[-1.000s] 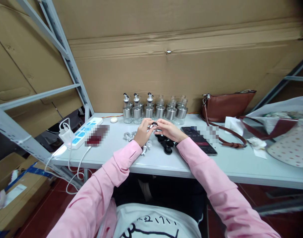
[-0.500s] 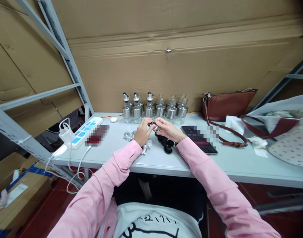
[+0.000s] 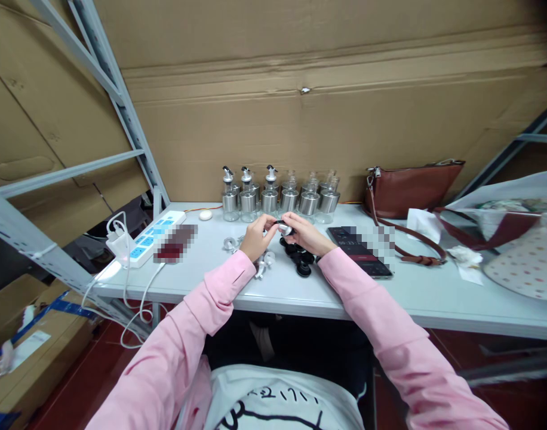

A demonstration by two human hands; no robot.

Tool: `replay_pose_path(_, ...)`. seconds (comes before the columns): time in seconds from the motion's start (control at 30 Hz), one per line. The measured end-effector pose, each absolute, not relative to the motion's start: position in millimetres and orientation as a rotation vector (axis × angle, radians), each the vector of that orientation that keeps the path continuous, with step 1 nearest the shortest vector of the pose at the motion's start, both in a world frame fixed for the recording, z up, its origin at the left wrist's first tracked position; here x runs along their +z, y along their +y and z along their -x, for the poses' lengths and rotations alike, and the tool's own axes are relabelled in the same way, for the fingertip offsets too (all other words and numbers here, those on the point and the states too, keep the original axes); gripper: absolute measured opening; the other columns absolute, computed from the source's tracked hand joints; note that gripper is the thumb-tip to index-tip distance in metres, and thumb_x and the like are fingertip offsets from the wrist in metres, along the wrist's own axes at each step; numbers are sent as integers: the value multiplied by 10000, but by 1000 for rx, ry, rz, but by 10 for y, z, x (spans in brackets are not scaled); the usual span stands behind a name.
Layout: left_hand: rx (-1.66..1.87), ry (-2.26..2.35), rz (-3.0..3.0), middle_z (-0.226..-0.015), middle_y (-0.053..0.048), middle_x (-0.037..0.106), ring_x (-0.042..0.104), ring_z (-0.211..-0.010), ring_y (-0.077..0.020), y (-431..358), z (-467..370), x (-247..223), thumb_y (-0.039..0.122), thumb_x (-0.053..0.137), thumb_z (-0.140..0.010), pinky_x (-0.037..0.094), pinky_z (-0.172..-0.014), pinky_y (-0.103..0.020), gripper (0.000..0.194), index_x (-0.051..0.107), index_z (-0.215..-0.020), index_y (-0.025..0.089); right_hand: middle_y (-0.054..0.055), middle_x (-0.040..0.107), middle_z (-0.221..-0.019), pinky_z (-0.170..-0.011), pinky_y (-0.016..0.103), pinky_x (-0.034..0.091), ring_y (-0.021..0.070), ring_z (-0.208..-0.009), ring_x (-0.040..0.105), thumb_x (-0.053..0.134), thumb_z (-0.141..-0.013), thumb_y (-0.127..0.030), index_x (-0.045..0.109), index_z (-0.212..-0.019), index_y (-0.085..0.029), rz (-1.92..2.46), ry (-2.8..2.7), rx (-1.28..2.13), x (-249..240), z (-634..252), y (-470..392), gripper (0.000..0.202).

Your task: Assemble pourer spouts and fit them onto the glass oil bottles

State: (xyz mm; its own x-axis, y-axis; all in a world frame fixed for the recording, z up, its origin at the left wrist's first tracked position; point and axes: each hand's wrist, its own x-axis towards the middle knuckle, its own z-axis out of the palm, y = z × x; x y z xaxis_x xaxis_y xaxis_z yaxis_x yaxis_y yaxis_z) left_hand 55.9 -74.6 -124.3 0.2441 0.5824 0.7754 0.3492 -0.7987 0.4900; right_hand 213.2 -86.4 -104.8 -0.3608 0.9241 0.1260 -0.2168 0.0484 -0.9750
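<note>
My left hand [image 3: 257, 237] and my right hand [image 3: 306, 233] meet above the middle of the table, fingertips pinched. Between them is a small silver-and-black spout piece [image 3: 285, 228], partly hidden by my fingers. Silver and clear parts [image 3: 265, 261] lie beside and below my left hand. Under my right hand is a pile of black caps [image 3: 304, 268]. Behind the hands stand several glass bottles with metal bands [image 3: 289, 200]. Three front bottles at the left carry spouts [image 3: 270, 174]; those at the right have bare necks.
A white power strip [image 3: 153, 240] and a blurred phone-like object [image 3: 175, 245] lie left on the table [image 3: 295, 301]. To the right are a large phone [image 3: 362, 251], brown bag [image 3: 412, 190], crumpled tissue [image 3: 467, 258] and dotted bag [image 3: 528, 266]. Cardboard [image 3: 255, 125] stands behind.
The piece between my hands has turned, and more of its silver side shows near my right fingers. My left hand has shifted slightly left; the bottles and loose parts look the same.
</note>
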Motion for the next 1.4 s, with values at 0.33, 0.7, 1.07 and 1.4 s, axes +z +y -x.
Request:
replay_pose_path(0.33, 1471, 864, -2355, -741, 6, 622, 590, -646, -109, -796, -574, -1239, 263, 550, -869, 475, -651, -222, 95, 553, -847, 171, -75, 354, -567, -385, 172, 183, 46, -443, 264, 652, -709, -508, 447, -708, -197, 884, -1440, 1381, -1084, -2124, -840, 372)
replay_pose_path(0.7, 1598, 878, -2220, -783, -28, 653, 628, -699, -127, -768, -560, -1207, 253, 546, -871, 500, -696, -252, 118, 617, -855, 160, -55, 474, -623, -370, 171, 263, 82, -500, 479, 659, -699, -535, 455, -783, -213, 870, -1439, 1246, -1057, -2139, -860, 391)
replay_pose_path(1.07, 1569, 889, -2121, -756, -1, 662, 614, -603, -94, -793, -578, -1225, 246, 496, -893, 470, -600, -205, 89, 548, -883, 174, -54, 430, -675, -423, 196, 269, 67, -506, 447, 644, -694, -581, 427, -757, -214, 793, -1318, 1276, -1053, -2123, -838, 431)
replay_pose_path(1.4, 1562, 800, -2249, -787, -15, 523, 522, -726, -126, -759, -605, -1251, 231, 499, -893, 442, -685, -239, 128, 538, -793, 161, -50, 455, -706, -429, 213, 251, 56, -467, 422, 679, -665, -574, 420, -764, -216, 735, -1299, 1363, -1027, -2102, -880, 452)
